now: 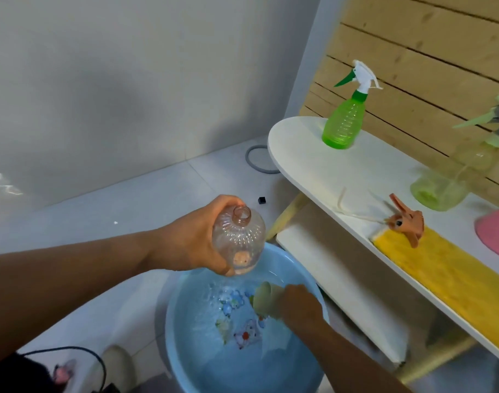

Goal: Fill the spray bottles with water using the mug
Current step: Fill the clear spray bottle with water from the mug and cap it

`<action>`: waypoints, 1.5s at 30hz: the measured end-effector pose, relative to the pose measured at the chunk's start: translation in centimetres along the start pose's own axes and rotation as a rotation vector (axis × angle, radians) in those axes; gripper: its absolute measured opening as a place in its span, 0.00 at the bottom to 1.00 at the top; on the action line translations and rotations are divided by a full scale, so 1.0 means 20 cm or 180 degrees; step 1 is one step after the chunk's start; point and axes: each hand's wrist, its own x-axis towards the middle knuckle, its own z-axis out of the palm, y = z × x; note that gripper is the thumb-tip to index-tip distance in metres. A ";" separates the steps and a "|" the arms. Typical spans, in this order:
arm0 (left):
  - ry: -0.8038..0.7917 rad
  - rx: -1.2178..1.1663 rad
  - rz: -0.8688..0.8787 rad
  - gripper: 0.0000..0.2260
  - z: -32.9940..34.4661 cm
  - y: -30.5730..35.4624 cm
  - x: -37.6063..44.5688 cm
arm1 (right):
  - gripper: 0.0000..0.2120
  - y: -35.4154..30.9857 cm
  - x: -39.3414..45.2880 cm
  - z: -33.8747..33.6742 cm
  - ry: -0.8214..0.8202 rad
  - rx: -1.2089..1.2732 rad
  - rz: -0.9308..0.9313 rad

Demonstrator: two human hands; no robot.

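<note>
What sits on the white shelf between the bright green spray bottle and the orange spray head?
Only bare white shelf top separates the green spray bottle and orange spray head in the head view.

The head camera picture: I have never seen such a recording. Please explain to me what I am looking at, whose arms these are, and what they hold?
There is no machine here. A person wears one wide camera on the head, so you look forward and down along their own two arms.

The left hand grips a clear bottle without cap above a blue basin of water on the floor. The right hand reaches into the basin, fingers around a pale mug, apparently scooping water.

On the white shelf at the right stand a green spray bottle and a paler one. An orange spray head with its tube lies beside a yellow cloth.
</note>
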 end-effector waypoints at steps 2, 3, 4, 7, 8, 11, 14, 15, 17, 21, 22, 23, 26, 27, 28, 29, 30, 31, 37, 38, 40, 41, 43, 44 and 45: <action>-0.0044 -0.0016 -0.0003 0.46 0.00 -0.02 0.00 | 0.14 0.00 0.04 0.07 0.0073 -0.0289 -0.0080; -0.0068 -0.0021 -0.0014 0.46 0.00 -0.02 0.00 | 0.14 0.01 0.05 0.10 0.0062 -0.0360 -0.0114; -0.0082 0.0001 -0.0022 0.46 0.00 -0.03 0.00 | 0.15 0.01 0.07 0.12 0.0012 -0.0373 -0.0149; -0.0036 0.0120 -0.0052 0.46 0.00 -0.05 0.00 | 0.15 0.00 0.12 0.19 -0.0031 -0.0391 -0.0261; -0.0016 0.0127 -0.0060 0.46 -0.01 -0.06 0.00 | 0.15 -0.01 0.13 0.21 -0.0056 -0.0373 -0.0310; -0.0021 0.0141 -0.0084 0.46 -0.02 -0.08 0.00 | 0.15 -0.04 0.14 0.25 -0.0184 -0.0148 -0.0291; -0.0078 0.0180 -0.0088 0.46 -0.03 -0.09 0.00 | 0.15 -0.06 0.13 0.25 -0.0204 0.0358 -0.0115; -0.0101 0.0180 -0.0083 0.46 -0.03 -0.09 0.00 | 0.14 -0.06 0.12 0.23 -0.0177 0.0601 -0.0027; -0.0141 0.0175 -0.0078 0.46 -0.03 -0.10 -0.01 | 0.12 -0.04 0.11 0.18 -0.0174 0.1062 0.0081; -0.0134 0.0299 -0.0012 0.45 -0.05 -0.11 -0.01 | 0.17 0.00 0.09 0.02 -0.0059 0.1721 0.0146; -0.0122 0.0314 0.0007 0.45 -0.06 -0.10 -0.01 | 0.18 0.01 0.06 -0.05 -0.0015 0.1811 0.0139; -0.0115 0.0325 0.0007 0.45 -0.07 -0.10 -0.01 | 0.19 0.01 0.03 -0.12 0.0019 0.1926 0.0101; -0.0025 0.0349 0.0010 0.44 -0.10 -0.10 -0.01 | 0.17 0.02 -0.10 -0.36 0.0198 0.2354 0.0071; 0.0012 0.0365 0.0007 0.44 -0.11 -0.10 -0.02 | 0.16 0.03 -0.15 -0.44 0.0254 0.2442 0.0083; 0.0052 0.0374 -0.0003 0.45 -0.12 -0.10 -0.02 | 0.16 0.04 -0.20 -0.52 0.0313 0.2469 0.0060; 0.0090 0.0383 -0.0037 0.45 -0.12 -0.09 -0.03 | 0.17 0.05 -0.24 -0.59 0.0363 0.2482 0.0012; 0.0122 0.0392 -0.0071 0.44 -0.13 -0.10 -0.02 | 0.17 0.06 -0.29 -0.65 0.0416 0.2515 -0.0007; 0.0147 0.0399 -0.0095 0.44 -0.13 -0.10 -0.03 | 0.16 0.07 -0.33 -0.71 0.0508 0.2572 -0.0028; -0.0036 0.0522 -0.0166 0.45 -0.10 -0.09 -0.05 | 0.19 0.11 -0.52 -0.95 0.0998 0.2920 -0.0220; -0.0085 0.0520 -0.0153 0.45 -0.08 -0.08 -0.05 | 0.19 0.11 -0.54 -0.98 0.1103 0.2913 -0.0237; -0.0171 0.0490 -0.0136 0.44 -0.05 -0.05 -0.05 | 0.18 0.10 -0.59 -1.04 0.1313 0.2816 -0.0298; -0.0204 0.0468 -0.0116 0.45 -0.03 -0.04 -0.05 | 0.18 0.09 -0.61 -1.06 0.1411 0.2704 -0.0313; -0.0243 0.0400 -0.0051 0.44 0.00 -0.01 -0.03 | 0.19 0.07 -0.64 -1.09 0.1589 0.2478 -0.0325; -0.0264 0.0354 -0.0021 0.44 0.02 0.01 -0.03 | 0.19 0.06 -0.66 -1.11 0.1672 0.2393 -0.0333; -0.0282 0.0315 0.0003 0.43 0.03 0.02 -0.02 | 0.19 0.05 -0.67 -1.12 0.1755 0.2301 -0.0336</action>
